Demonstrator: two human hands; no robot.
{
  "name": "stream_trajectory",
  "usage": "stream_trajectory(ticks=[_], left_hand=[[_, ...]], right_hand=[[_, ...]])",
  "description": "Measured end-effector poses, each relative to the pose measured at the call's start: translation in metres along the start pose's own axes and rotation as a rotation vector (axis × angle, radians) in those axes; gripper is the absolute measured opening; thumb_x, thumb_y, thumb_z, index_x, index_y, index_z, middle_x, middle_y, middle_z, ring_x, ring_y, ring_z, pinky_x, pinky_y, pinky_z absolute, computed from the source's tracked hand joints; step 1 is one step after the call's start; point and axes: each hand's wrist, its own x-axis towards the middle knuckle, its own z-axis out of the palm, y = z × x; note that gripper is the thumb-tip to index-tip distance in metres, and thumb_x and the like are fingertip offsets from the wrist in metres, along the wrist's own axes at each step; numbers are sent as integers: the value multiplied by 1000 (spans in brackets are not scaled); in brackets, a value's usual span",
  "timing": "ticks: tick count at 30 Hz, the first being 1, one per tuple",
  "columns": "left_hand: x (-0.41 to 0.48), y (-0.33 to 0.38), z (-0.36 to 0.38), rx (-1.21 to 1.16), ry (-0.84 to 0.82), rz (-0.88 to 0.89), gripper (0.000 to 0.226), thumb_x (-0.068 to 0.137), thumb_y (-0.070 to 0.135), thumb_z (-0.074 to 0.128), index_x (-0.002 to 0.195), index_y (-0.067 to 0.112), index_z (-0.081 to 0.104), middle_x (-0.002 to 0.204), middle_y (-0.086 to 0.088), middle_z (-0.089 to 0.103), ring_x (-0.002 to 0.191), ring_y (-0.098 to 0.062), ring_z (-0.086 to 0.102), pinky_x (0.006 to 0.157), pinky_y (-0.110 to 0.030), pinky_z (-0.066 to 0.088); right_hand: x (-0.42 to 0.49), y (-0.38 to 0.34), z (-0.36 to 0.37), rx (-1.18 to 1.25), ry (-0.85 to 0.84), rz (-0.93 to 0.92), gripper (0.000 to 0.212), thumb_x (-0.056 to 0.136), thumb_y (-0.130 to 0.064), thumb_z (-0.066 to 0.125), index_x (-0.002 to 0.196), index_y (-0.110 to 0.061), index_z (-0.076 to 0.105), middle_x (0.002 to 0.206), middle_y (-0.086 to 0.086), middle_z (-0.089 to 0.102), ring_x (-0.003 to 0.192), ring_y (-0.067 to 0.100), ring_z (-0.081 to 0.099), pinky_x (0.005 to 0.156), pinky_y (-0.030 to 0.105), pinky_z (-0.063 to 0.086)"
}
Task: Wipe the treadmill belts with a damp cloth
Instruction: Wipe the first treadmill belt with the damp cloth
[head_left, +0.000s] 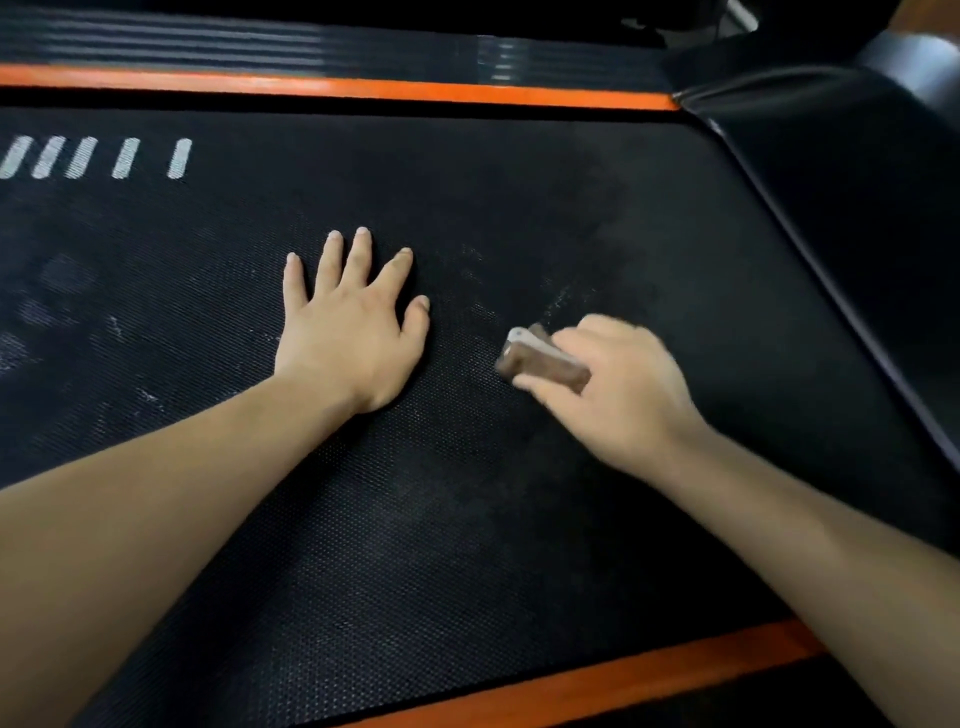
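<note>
Our cloth (543, 361), a small, blurred brownish wad, sits on the belt (519, 519), gripped by the curled fingers of our right hand (618, 395). Its long axis slants up-left toward our left hand (353, 332), spread flat just beside. Pale smears (52, 312) lie well left, beyond that hand; we judge the wiping goes there next.

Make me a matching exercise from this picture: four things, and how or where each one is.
Things: 1 left hand; 2 right hand; 3 brown folded cloth; 4 white dash marks.
States: A upper left of the black textured treadmill belt; B gripped, blurred; C flat on the belt, fingers spread; D curled round the cloth.
Pairs: 1-C; 2-D; 3-B; 4-A.
</note>
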Motion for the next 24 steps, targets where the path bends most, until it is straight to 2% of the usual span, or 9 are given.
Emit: stream_trajectory(ticks=[4, 5, 9, 11, 15, 16, 18, 21, 24], left_hand=[[1, -2, 2, -2, 5, 0, 64, 104, 59, 17, 163, 34, 20, 173, -8, 6, 160, -28, -4, 126, -58, -4], [1, -2, 2, 0, 8, -1, 64, 104, 59, 18, 163, 34, 21, 173, -8, 6, 160, -28, -4, 126, -58, -4], [-1, -1, 1, -3, 25, -2, 64, 105, 58, 20, 163, 32, 23, 173, -9, 9, 160, -29, -2, 126, -58, -3], [-1, -1, 0, -11, 29, 2, 63, 105, 57, 20, 163, 32, 23, 173, -10, 10, 160, -29, -2, 126, -58, -3], [-1, -1, 0, -27, 26, 8, 64, 105, 58, 22, 163, 31, 24, 173, -11, 9, 160, -30, -2, 126, -59, -3], [-1, -1, 0, -29, 27, 8, 64, 105, 58, 22, 162, 31, 24, 173, -11, 9, 160, -30, -2, 126, -59, -3], [-1, -1, 0, -36, 22, 8, 64, 105, 57, 23, 162, 30, 25, 172, -12, 11, 160, -31, -1, 126, -60, -4], [-4, 2, -5, -41, 46, 30, 60, 106, 52, 28, 159, 24, 34, 170, -16, 19, 159, -35, 5, 125, -63, -4], [-9, 15, -13, -61, 123, 135, 51, 106, 42, 39, 151, 18, 45, 165, -18, 31, 157, -36, 16, 125, -64, 0]], right_hand=[[28, 37, -10, -138, 88, 288, 44, 90, -58, 63, 73, -21, 46, 79, -4, 51, 76, 28, 58, 65, 35, 39], [21, 31, -8, -142, 109, 290, 43, 90, -57, 63, 73, -21, 46, 79, -4, 50, 77, 29, 59, 65, 35, 39], [-39, -17, -1, 55, -5, -20, 39, 87, -52, 68, 69, -26, 45, 72, -11, 41, 63, 16, 45, 60, 32, 34], [-37, 0, -8, 7, -4, -64, 37, 87, -56, 63, 69, -28, 47, 72, -11, 41, 64, 17, 47, 62, 34, 39], [-5, 51, -20, -132, 113, 339, 41, 89, -57, 63, 75, -21, 53, 80, -4, 51, 81, 29, 60, 66, 35, 38], [-9, 48, -18, -137, 136, 339, 40, 89, -56, 64, 75, -20, 52, 80, -4, 50, 81, 29, 60, 67, 35, 38], [-32, 25, -12, -107, 123, 175, 37, 87, -56, 64, 73, -25, 50, 78, -7, 47, 74, 25, 56, 65, 34, 38], [-62, 8, -12, 50, -22, -9, 38, 87, -52, 66, 70, -28, 42, 73, -10, 41, 65, 13, 43, 64, 30, 32], [-39, 43, -21, -120, 63, 30, 37, 88, -56, 66, 71, -26, 49, 74, -9, 44, 69, 23, 52, 63, 31, 34]])
